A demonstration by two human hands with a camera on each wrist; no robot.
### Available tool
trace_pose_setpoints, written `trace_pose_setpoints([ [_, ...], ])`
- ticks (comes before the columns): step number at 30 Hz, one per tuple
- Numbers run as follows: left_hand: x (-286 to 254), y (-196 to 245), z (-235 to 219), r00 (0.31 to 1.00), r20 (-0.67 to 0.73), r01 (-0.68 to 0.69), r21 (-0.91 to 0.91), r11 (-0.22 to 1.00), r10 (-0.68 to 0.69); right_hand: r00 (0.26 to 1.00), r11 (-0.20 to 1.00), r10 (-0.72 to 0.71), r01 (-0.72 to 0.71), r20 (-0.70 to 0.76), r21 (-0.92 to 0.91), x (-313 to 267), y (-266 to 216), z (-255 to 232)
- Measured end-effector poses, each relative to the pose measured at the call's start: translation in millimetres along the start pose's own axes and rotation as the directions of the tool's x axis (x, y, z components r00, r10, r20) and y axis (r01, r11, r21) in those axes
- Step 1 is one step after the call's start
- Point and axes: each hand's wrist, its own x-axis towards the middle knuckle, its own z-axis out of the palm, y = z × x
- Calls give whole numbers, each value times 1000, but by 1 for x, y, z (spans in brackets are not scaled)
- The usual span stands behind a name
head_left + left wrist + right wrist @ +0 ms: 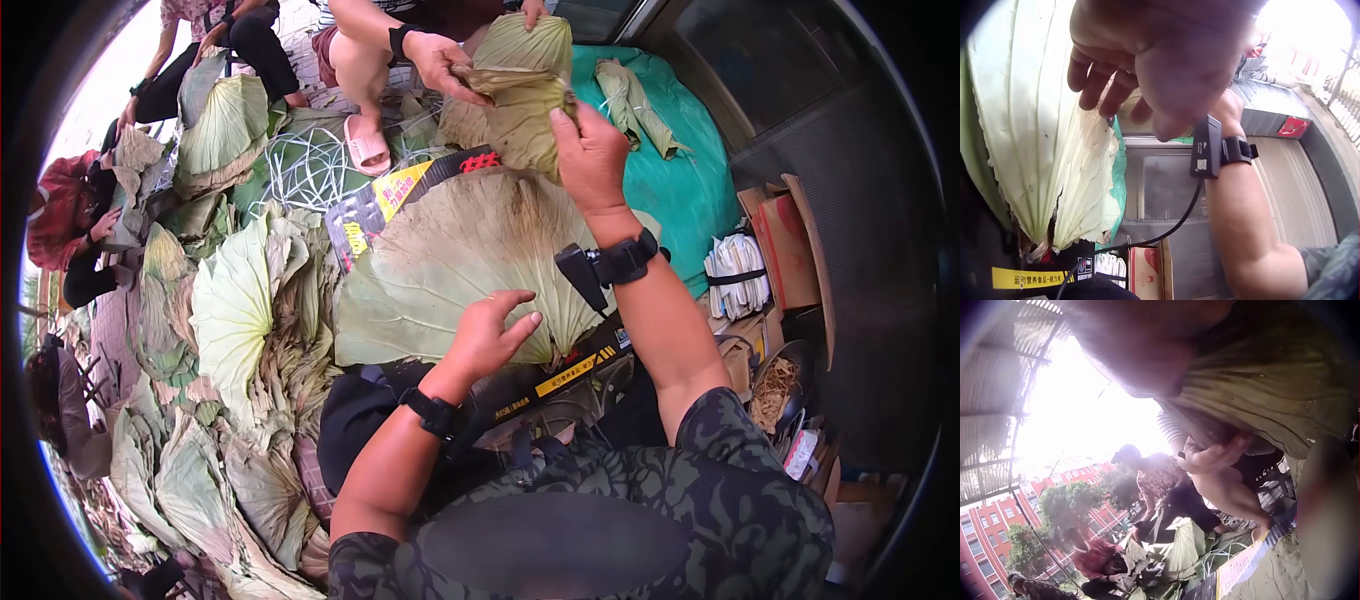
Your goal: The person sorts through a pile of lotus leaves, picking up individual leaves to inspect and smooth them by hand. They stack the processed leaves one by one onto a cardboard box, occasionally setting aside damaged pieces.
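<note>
My right hand (595,160), raised at the top of the head view, grips one end of a folded dried lotus leaf (525,120). Across from me, another person's hand (445,68) holds the far side of that leaf. Below lies a large, flattened lotus leaf (450,260), pale green with a brown stained upper part, spread on a dark printed box (580,372). Over this leaf hovers my left hand (482,335), its fingers loosely extended and nothing in them. The left wrist view shows the same hand (1166,62) beside the pale ribbed leaf (1035,125).
Piles of dried lotus leaves (230,310) cover the ground at left, near white plastic strips (305,165). Several people sit around. A green sheet (690,205) carries a rolled leaf bundle (635,105). Cardboard boxes (785,250) and a strapped white stack (737,275) stand at right.
</note>
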Motion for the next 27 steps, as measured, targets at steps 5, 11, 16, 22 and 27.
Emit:
trace_pose_setpoints([
  [5, 3, -7, 19, 953, 267, 286, -629, 723, -145, 621, 219, 769, -478, 151, 850, -86, 4, -29],
  [11, 13, -33, 21, 909, 175, 188, -982, -3, -378, 192, -420, 727, -636, 660, 648, -180, -23, -48],
  [16, 6, -37, 7, 869, 13, 156, -956, 249, -496, 171, -685, 471, -546, 865, 481, -171, 11, -50],
  [22, 10, -28, -10, 915, 53, 209, -909, 360, -399, 298, -254, 743, -702, 599, 665, -153, 40, -35],
  [27, 21, -43, -14, 722, -116, 116, -951, 285, -682, 420, 303, 885, -847, 201, 436, -173, 63, -24],
])
